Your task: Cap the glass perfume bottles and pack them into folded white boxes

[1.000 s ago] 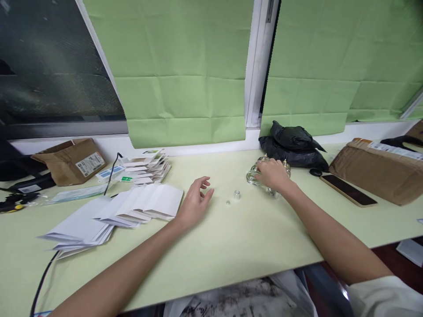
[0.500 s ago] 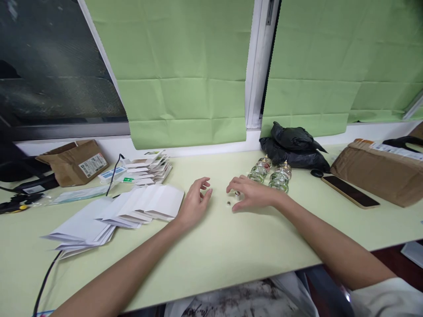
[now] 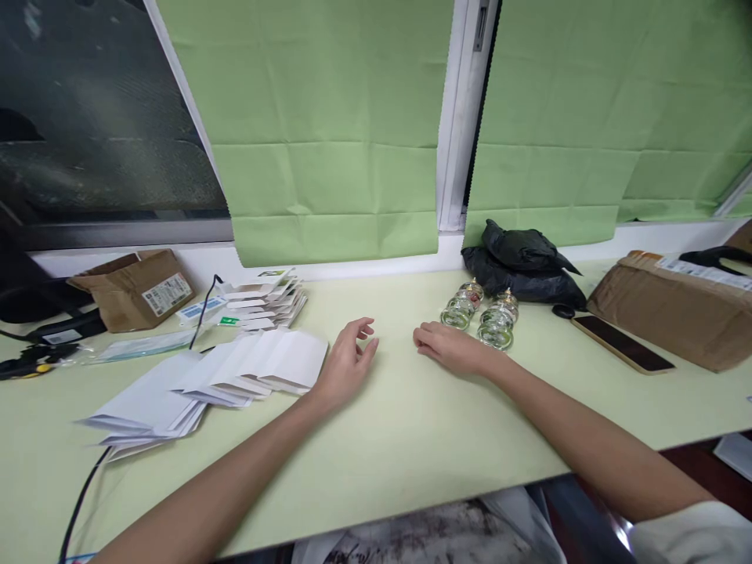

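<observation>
My right hand (image 3: 450,348) lies on the pale green table (image 3: 399,431) with its fingers curled shut, palm down, over the spot just left of two small ribbed glass bottles (image 3: 461,305) (image 3: 498,323). What is under the fingers is hidden. My left hand (image 3: 346,362) rests on its side a short way to the left, fingers loosely bent and apart, holding nothing. It lies right beside a fanned spread of white folded paper cards (image 3: 235,364).
A stack of printed packets (image 3: 264,301) and a brown parcel (image 3: 135,290) sit at the back left, with a black cable (image 3: 82,486) running off the front edge. Behind the bottles is a black bag (image 3: 520,262). To the right lie a phone (image 3: 623,345) and a large brown parcel (image 3: 675,309).
My right hand left the bottles, moved left to a small metal cap and ring, and closed over them; both no longer show. The left hand stayed put.
</observation>
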Demonstrator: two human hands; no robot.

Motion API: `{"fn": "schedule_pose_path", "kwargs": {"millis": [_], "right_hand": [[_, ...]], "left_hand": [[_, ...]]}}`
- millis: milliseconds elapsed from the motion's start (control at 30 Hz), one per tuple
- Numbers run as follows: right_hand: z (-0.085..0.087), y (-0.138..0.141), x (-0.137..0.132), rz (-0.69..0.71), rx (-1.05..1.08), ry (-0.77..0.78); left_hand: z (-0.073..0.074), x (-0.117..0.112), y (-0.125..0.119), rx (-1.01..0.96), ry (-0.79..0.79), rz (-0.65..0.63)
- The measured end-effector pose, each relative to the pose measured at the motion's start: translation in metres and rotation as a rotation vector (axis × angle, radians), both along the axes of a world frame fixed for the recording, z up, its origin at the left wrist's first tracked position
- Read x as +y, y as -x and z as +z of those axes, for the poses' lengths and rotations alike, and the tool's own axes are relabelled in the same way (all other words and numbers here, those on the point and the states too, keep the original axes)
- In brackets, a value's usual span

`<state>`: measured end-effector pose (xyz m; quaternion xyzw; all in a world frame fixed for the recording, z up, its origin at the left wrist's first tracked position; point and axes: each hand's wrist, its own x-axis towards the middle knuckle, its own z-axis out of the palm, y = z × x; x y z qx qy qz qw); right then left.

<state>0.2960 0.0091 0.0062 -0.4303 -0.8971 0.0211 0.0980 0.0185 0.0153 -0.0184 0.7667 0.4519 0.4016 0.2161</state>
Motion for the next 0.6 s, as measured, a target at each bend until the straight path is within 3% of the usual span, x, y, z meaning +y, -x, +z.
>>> {"fn": "schedule_pose_path", "kwargs": {"millis": [133,267,467,600], "right_hand": [[0.002,-0.015,0.005,-0.187,-0.285,-0.146],[0.006,-0.02,0.001,-0.286,-0.422,-0.195],[0.018,-0.016,-0.005,-0.339,-0.427,-0.232],[0.034,-0.029,-0.009,-0.379,-0.318,-0.203]], "left_hand": [[0.0,0.0,0.0,0.001,0.007,-0.003],[0.001,0.0,0.0,0.011,0.001,-0.015],[0.0,-0.001,-0.001,0.021,0.007,-0.013],[-0.001,0.0,-0.001,0.02,-0.008,-0.021]]}}
